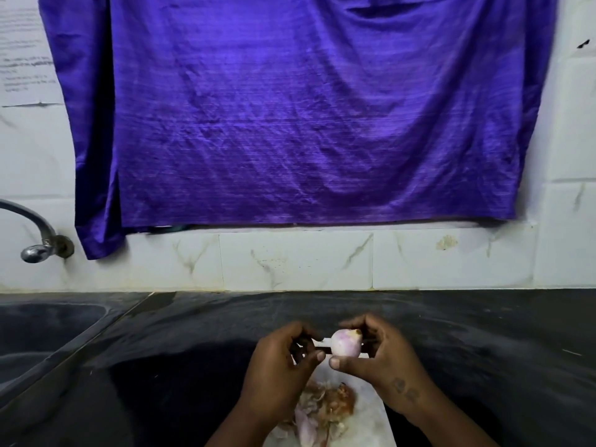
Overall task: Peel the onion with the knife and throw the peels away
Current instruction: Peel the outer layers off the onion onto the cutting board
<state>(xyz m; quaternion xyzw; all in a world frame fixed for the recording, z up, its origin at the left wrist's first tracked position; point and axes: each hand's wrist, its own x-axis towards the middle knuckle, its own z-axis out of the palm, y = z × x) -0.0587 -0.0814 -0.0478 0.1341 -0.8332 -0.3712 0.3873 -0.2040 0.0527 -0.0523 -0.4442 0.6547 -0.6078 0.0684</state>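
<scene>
A small peeled onion [345,342], pale with a purple tint, is held above the dark counter between the fingers and thumb of my right hand [380,362]. My left hand [277,362] is closed just left of it around the knife [321,344]. Only a short pale piece of blade shows, pointing at the onion. The rest of the knife is hidden by the fingers and the onion. Below both hands a heap of brown and pink onion peels [322,411] lies on a white board [371,421].
The dark stone counter [467,343] runs to a tiled wall. A sink [42,330] is sunk in at the left, with a metal tap [35,246] above it. A purple cloth [290,117] hangs on the wall.
</scene>
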